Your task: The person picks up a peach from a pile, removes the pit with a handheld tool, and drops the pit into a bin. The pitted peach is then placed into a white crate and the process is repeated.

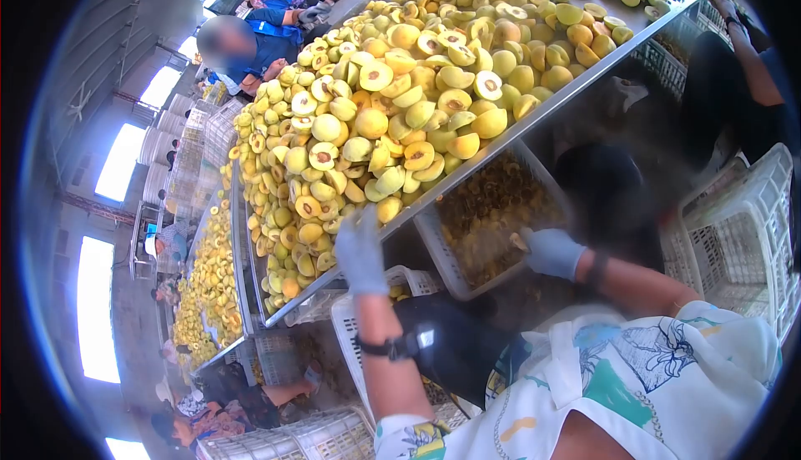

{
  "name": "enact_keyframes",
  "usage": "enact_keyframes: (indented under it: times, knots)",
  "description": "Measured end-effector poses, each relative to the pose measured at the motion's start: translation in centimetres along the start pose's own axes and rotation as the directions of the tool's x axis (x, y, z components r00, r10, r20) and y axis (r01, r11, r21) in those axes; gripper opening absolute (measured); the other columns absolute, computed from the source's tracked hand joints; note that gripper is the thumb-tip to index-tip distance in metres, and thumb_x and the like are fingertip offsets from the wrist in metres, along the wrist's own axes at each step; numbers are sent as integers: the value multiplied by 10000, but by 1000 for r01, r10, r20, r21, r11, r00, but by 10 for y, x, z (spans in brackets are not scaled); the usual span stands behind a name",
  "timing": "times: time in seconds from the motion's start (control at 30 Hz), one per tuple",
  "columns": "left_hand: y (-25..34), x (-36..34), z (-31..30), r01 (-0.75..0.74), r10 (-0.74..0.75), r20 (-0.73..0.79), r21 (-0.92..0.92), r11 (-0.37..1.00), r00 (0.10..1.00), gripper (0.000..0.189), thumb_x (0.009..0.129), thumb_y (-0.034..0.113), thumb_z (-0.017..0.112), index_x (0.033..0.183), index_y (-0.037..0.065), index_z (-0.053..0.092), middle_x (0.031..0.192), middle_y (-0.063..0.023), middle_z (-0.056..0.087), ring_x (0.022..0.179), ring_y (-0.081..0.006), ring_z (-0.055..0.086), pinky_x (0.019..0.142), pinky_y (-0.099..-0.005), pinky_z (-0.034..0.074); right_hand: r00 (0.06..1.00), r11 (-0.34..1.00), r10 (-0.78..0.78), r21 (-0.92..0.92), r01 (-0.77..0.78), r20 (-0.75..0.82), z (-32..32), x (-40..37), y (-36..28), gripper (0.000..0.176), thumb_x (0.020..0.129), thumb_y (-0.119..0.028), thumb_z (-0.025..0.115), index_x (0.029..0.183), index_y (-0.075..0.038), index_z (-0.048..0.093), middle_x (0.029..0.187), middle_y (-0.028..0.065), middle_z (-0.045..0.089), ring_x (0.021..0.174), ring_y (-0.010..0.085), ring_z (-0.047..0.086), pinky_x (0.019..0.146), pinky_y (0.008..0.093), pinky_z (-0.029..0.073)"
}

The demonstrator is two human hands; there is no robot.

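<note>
My left hand (360, 251), in a pale glove and smeared by motion, is at the near edge of a metal table heaped with halved yellow-green peaches (419, 156). Its fingertips overlap the lowest fruit there, and its grip is hidden by the blur. Over a crate (534, 164) of brown peach pits (492, 209), below the table edge, is my gloved right hand (552, 253). Its fingers are closed round a small brownish thing (519, 241) that juts out to the left; I cannot tell what it is.
The metal table edge (576, 86) runs diagonally above the crate. White plastic crates (743, 235) stand at the right and below my left arm. A person (250, 47) works across the table, and another's arm (755, 68) is at the upper right. More fruit (209, 285) covers a lower-left table.
</note>
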State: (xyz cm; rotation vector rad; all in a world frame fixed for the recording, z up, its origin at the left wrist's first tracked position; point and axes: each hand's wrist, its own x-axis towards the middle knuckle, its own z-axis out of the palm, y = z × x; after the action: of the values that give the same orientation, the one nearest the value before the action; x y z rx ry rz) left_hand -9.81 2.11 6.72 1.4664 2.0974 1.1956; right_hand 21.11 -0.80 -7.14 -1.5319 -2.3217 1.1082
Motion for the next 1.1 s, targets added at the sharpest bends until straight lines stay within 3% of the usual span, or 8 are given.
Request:
enact_keyframes:
  times: [0.17,0.43,0.57,0.83,0.9,0.97,1.0,1.1]
  knots:
    - [25,34,85,97,-64,-164,207,973,984,677,811,420,723,1192,-118,569,1082,-299,661,1053,-394,637,917,-402,482,998,999,-42,-3,42,37,0,-10,0,292,866,-205,547,1081,-10,577,868,233,680,830,417,669,751,478,517]
    - [17,-33,73,-150,89,-174,-376,914,981,635,798,68,711,1351,-82,437,1291,-177,538,1126,-240,569,917,-336,493,974,962,-197,169,214,-109,-6,-9,-10,292,867,-190,618,1108,-29,583,817,171,687,747,353,680,693,439,517]
    - [38,-99,70,-135,116,-70,-441,887,991,683,808,6,710,1404,-75,385,1420,-172,411,1285,-236,447,1055,-365,416,996,417,-60,905,81,-62,-17,-14,-41,329,896,-204,679,1158,-26,590,760,26,636,605,143,610,565,284,483]
    - [10,-161,92,-486,467,145,140,863,872,514,903,24,607,1383,-36,431,1383,-172,467,1253,-253,509,1039,-354,442,997,366,37,927,-78,69,-25,-15,-42,361,867,-234,748,1113,-4,618,793,-15,621,589,36,544,514,188,426]
    - [0,-163,107,338,-82,353,-767,545,932,418,978,72,506,1378,-22,432,1347,-165,498,1223,-248,529,1027,-356,458,1000,343,-14,939,31,-28,-11,-18,-37,384,841,-220,765,1119,3,623,843,-1,642,655,43,571,571,196,460]
    - [6,-161,108,559,-144,541,-790,252,829,401,1049,217,424,1379,-12,422,1320,-149,503,1220,-247,523,1024,-347,460,992,358,-40,925,124,-118,-8,-20,-45,394,835,-206,763,1133,10,621,869,4,650,695,45,582,610,200,476]
    - [5,-167,113,152,79,335,-609,779,939,393,1052,218,410,1366,-18,428,1314,-149,509,1191,-230,541,1002,-331,477,999,381,-8,924,32,-31,-10,-20,-42,403,834,-185,750,1158,16,617,904,18,661,754,55,588,675,211,488]
    - [26,-164,105,-211,255,149,-262,942,955,385,998,158,533,1326,-32,468,1266,-157,554,1124,-225,585,967,-317,498,978,361,153,913,-189,142,-34,-28,-58,393,835,-171,742,1155,20,617,912,7,660,781,64,588,705,229,494]
